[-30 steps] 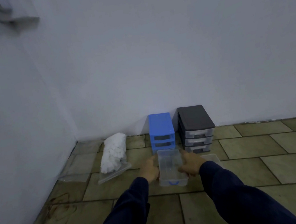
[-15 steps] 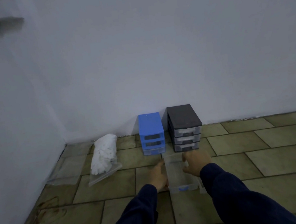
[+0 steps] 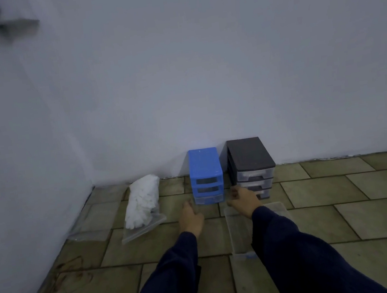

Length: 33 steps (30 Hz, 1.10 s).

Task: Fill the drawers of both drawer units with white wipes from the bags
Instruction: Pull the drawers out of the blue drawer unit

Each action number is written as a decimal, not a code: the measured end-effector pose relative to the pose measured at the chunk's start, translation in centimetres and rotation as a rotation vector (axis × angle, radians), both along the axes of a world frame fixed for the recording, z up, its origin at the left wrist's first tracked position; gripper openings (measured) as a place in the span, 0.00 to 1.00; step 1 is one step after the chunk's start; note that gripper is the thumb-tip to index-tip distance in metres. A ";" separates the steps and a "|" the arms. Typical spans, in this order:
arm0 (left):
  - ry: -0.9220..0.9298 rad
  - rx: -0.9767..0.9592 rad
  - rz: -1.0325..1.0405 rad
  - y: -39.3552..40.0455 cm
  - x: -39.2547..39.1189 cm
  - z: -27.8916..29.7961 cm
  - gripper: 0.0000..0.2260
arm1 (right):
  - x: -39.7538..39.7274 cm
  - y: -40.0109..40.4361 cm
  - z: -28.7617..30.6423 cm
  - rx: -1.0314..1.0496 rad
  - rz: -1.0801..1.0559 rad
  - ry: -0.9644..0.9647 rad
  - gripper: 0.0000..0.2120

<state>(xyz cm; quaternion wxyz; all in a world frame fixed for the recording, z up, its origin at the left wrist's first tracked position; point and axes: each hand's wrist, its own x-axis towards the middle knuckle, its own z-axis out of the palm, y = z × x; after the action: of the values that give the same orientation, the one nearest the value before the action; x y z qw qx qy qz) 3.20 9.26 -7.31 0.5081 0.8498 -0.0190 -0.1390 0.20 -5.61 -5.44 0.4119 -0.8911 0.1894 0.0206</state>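
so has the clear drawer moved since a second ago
Yes. The clear drawer was held between both hands in front of the blue drawer unit; it now lies on the floor tiles, nearer the person and further right.

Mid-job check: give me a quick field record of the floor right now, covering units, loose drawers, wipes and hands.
blue unit: against wall, top two slots empty, bottom drawer in
black unit: right of blue, three drawers in
loose clear drawers: on floor, under right forearm, no wipes seen in them
bag of white wipes: left of blue unit
left hand: empty, near blue unit
right hand: empty, reaching between the units
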 end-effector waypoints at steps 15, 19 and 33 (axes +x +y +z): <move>-0.026 -0.088 -0.046 -0.3 1.8 -0.4 0.28 | 2.7 1.1 -0.6 0.182 0.016 0.090 0.22; -0.054 -0.091 -0.012 0.5 2.1 -0.7 0.24 | 2.7 1.7 -0.2 0.115 0.079 0.117 0.23; -0.132 0.160 -0.226 3.1 3.0 -0.1 0.20 | 2.2 2.9 1.3 -0.103 0.239 0.251 0.15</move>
<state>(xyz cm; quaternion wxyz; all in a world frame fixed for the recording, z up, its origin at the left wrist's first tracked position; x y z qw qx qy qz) 6.17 12.35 -7.40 0.4174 0.8873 -0.1370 -0.1402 2.40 -2.72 -4.14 0.3337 -0.9175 0.1331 0.1707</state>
